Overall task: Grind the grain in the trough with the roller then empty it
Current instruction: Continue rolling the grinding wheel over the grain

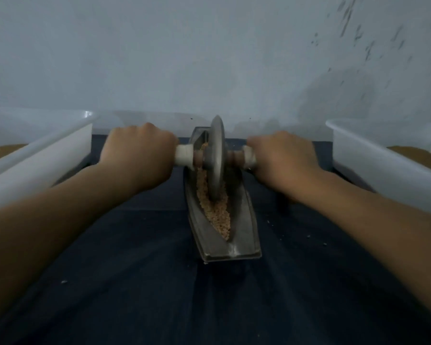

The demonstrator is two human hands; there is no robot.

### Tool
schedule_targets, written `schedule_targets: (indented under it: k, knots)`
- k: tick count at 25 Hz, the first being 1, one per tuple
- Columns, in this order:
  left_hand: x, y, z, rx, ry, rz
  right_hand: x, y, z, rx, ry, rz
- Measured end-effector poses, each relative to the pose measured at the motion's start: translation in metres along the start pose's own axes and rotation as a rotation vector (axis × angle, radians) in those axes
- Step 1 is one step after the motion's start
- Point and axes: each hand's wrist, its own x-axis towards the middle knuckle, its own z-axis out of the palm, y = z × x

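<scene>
A narrow grey metal trough [244, 225] lies lengthwise on the dark cloth, pointing away from me. Tan grain [215, 215] fills its groove. The roller [216, 158], a grey metal disc on a cross axle, stands upright in the groove with its lower edge in the grain. My left hand [137, 155] grips the left handle, whose white end shows by the disc. My right hand [283, 158] grips the right handle the same way.
A white plastic tub [35, 155] stands at the left and another white tub [373, 160] at the right, each with brown material inside. A pale wall rises right behind the trough. Small crumbs [309, 236] lie scattered on the dark cloth [135, 270].
</scene>
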Motion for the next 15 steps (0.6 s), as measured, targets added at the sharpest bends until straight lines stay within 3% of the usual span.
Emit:
schedule_targets:
  k: [3, 6, 11, 15]
  knots:
    - [0.043, 0.004, 0.005, -0.070, -0.099, -0.061, 0.045, -0.011, 0.009, 0.058, -0.074, 0.120]
    - [0.027, 0.002, -0.008, -0.065, -0.104, -0.006, 0.022, -0.004, 0.001, 0.060, -0.145, 0.039]
    - [-0.043, -0.018, -0.018, -0.193, -0.069, 0.085, -0.034, 0.011, -0.034, -0.096, 0.221, -0.220]
    - [-0.015, -0.002, 0.005, -0.150, -0.028, -0.057, 0.000, -0.005, -0.009, -0.071, 0.054, -0.053]
